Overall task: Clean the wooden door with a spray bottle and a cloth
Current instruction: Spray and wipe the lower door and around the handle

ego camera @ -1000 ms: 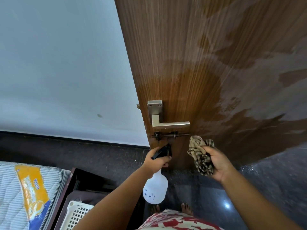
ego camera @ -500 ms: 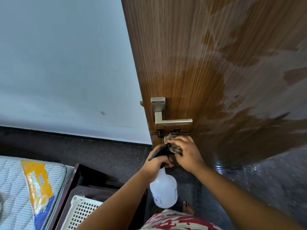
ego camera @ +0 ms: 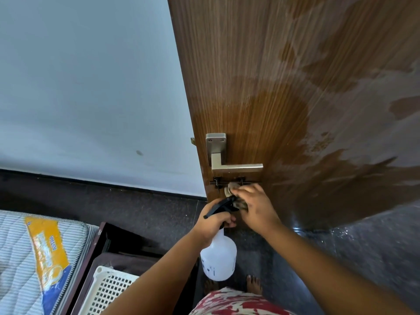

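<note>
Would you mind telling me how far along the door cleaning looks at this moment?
Partly done. The door already carries broad wet, wiped patches above and right of the handle. In hand: the right hand presses the cloth against the black latch under the handle, while the left hand grips the spray bottle. Left: the paler streaked areas higher up look unwiped; the door's lower part is hidden.

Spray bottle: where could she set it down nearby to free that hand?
Bare dark floor lies between the wall skirting and the dark furniture. More floor lies right of the door, though wet-looking. It is crowded under the handle, where left hand, spray bottle, right hand and cloth meet.
</note>
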Tool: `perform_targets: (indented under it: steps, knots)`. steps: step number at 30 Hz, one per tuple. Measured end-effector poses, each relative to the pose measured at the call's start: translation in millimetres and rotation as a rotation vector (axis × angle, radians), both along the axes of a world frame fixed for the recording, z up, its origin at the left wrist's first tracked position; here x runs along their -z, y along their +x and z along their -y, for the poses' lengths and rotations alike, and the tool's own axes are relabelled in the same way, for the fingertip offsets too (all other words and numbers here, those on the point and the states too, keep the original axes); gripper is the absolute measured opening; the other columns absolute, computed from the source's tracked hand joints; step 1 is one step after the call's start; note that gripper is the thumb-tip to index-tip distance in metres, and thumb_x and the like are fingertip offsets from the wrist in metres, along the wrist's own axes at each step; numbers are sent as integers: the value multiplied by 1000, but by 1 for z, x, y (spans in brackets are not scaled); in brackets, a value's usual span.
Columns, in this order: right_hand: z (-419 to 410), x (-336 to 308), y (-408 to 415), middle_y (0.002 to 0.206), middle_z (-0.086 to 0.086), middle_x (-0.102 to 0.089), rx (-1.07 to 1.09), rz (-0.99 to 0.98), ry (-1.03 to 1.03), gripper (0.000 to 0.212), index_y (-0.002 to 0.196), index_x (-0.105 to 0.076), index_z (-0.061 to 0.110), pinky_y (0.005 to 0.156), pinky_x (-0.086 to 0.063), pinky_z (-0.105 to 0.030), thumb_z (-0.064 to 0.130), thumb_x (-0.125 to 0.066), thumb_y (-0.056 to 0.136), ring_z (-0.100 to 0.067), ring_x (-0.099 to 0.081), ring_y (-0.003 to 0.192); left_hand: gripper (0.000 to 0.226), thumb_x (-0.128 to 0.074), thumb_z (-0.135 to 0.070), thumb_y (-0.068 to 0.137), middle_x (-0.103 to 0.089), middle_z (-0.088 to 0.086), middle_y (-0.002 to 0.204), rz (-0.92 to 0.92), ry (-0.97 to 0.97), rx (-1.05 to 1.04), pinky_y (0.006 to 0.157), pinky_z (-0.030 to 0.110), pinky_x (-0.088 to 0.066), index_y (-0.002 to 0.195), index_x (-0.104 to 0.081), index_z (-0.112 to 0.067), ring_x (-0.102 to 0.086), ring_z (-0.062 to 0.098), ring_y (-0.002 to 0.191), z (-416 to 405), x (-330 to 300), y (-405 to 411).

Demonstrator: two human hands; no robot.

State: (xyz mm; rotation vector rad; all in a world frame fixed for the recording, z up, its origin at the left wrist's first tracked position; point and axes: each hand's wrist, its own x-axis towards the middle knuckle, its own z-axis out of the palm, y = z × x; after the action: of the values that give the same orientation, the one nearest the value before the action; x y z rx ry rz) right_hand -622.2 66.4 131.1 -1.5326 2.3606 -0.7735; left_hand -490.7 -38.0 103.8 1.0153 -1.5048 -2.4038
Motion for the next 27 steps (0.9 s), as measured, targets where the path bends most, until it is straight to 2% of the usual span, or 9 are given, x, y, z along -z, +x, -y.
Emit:
perform_targets:
  steps: [4,6,7,9,11,14,18,22,27]
  knots:
    - [-40,10,10,102,-6,-68,-20,89,1,39,106,-73,8,80,-53,-26,-6,-68,70,-16,-60,92,35,-66,-1,76,-67,16,85,84,58,-65,64,29,-54,110,-66,-5,-64,25,70,-8,9,3]
    - [-42,11,4,106,-12,-65,340,223,-116,38,110,-71,6,74,-49,-8,-10,-68,76,-1,-62,82,34,-69,1,87,-70,16,92,163,23,-102,69,29,-56,116,-65,-16,-66,24,74,-13,16,4]
    - [-40,11,-5,111,-16,-62,543,269,-186,38,115,-67,3,78,-46,-7,-10,-65,79,-2,-64,87,30,-71,-4,90,-71,12,93,184,-26,-110,70,28,-57,113,-66,-21,-68,22,76,-14,19,4]
    - [-30,8,-20,123,-19,-56,730,239,-193,43,127,-58,2,94,-45,-26,-4,-62,85,-24,-59,110,21,-75,-16,92,-72,9,97,190,-136,-137,72,27,-57,109,-68,-26,-69,20,84,-16,22,4]
    - [-16,5,-20,130,-17,-52,536,185,-118,47,134,-53,6,100,-47,-41,0,-59,88,-32,-53,116,13,-74,-23,93,-72,12,96,209,-239,-165,74,33,-59,104,-71,-28,-69,22,86,-16,22,3]
    - [5,8,5,145,-8,-44,152,-76,96,53,142,-48,15,100,-46,-45,3,-53,91,-29,-43,125,8,-73,-21,92,-74,11,89,234,-306,-171,78,43,-57,92,-74,-29,-68,28,84,-13,20,-2]
    - [11,10,-3,141,-1,-49,154,-199,139,54,141,-49,17,90,-49,-41,5,-52,88,-26,-47,119,8,-73,-17,93,-74,10,91,252,-270,-189,78,38,-58,97,-74,-23,-68,25,86,-11,21,-5]
    - [-19,16,-38,125,-9,-62,282,-128,114,56,132,-59,9,93,-49,-44,-3,-58,77,-32,-50,110,12,-71,-19,95,-71,11,103,289,-221,-184,86,40,-59,106,-69,-23,-68,24,88,-9,21,-5]
    - [10,2,-21,121,-2,-60,95,-326,240,45,125,-61,16,83,-47,-44,9,-41,86,-26,-50,111,9,-69,-17,96,-71,10,93,281,-289,-148,86,45,-58,99,-69,-25,-67,30,90,-12,18,-6]
